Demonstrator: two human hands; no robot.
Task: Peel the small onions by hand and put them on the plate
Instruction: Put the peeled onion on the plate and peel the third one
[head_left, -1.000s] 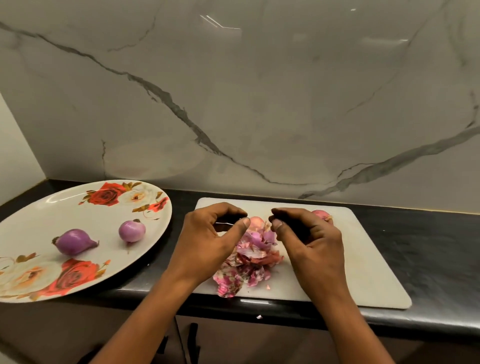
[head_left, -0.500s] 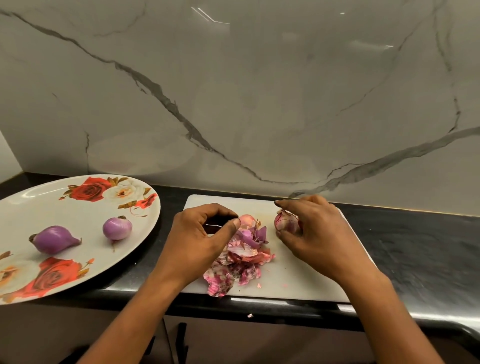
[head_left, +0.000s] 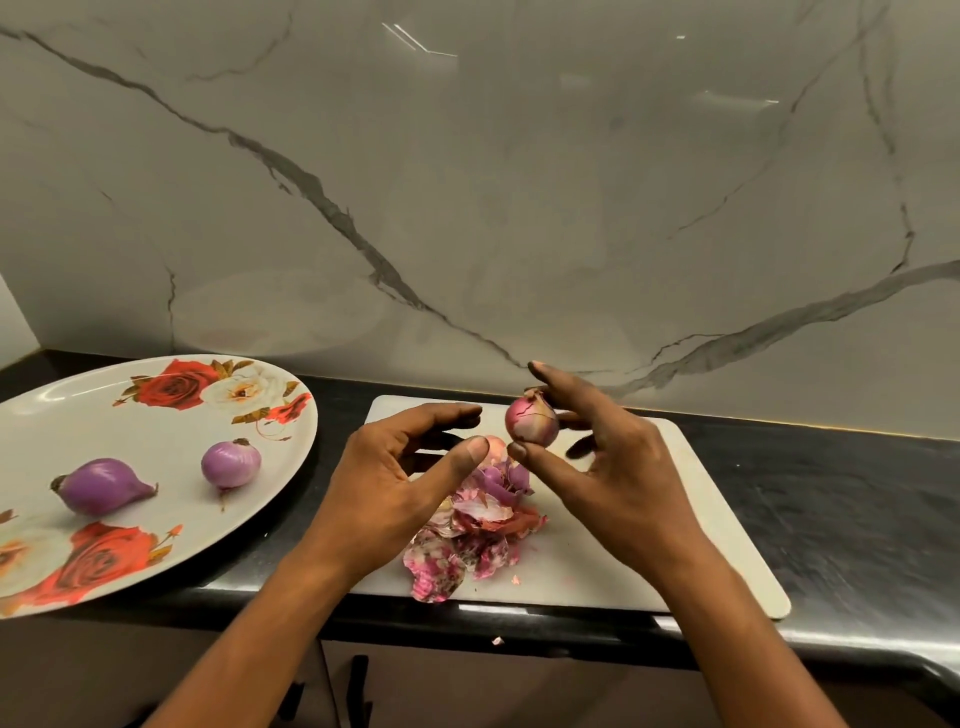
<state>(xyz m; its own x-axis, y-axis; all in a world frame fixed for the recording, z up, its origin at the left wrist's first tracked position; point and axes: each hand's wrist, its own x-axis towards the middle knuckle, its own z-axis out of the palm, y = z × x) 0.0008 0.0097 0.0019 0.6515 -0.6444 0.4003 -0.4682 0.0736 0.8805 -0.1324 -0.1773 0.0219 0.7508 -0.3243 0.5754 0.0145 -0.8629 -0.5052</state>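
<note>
My right hand (head_left: 613, 467) holds a small unpeeled pink onion (head_left: 532, 421) between thumb and fingertips, lifted above the white cutting board (head_left: 675, 545). My left hand (head_left: 389, 488) hovers just left of it, thumb and fingers apart, holding nothing. Behind my left thumb another onion (head_left: 496, 447) lies on the board, partly hidden. A heap of pink peels (head_left: 472, 530) sits on the board below my hands. On the floral plate (head_left: 130, 415) at the left rest two peeled purple onions, one elongated (head_left: 101, 486) and one round (head_left: 231, 464).
The black counter (head_left: 831, 509) runs right of the board, its front edge close below the board. A marble wall (head_left: 519, 208) rises behind. A small peel scrap (head_left: 497, 640) lies on the counter's front edge. Cabinet handles (head_left: 358, 686) show below.
My right hand picked an unpeeled onion off the far part of the board and raised it toward my left hand. My left hand opened wider and stayed over the peels.
</note>
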